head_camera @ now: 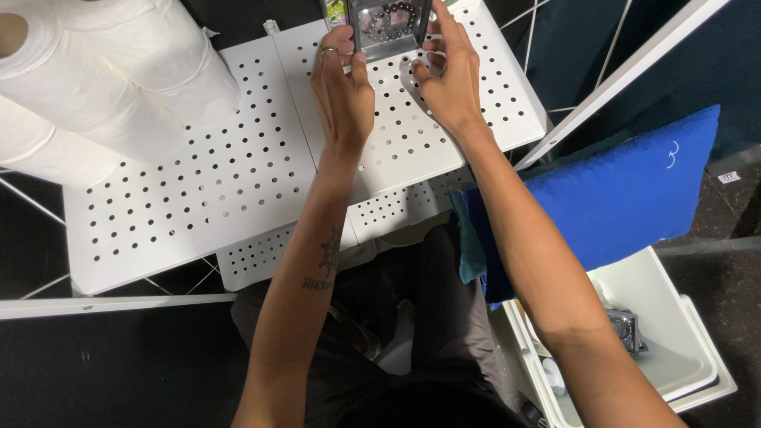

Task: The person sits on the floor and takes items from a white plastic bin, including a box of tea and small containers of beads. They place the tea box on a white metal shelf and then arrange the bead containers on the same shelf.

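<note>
My left hand and my right hand both hold a small clear box with a dark bead bracelet inside it. The box is at the far edge of a white perforated table, partly cut off by the top of the view. My left hand grips its left side, with a ring on one finger. On the other side, my right hand's fingers rest along the box's edge and lower corner.
Large white paper rolls lie on the table's far left. A blue cushion sits to my right, above a white bin holding small items. White frame bars run around the table. My dark-trousered legs are under the table's near edge.
</note>
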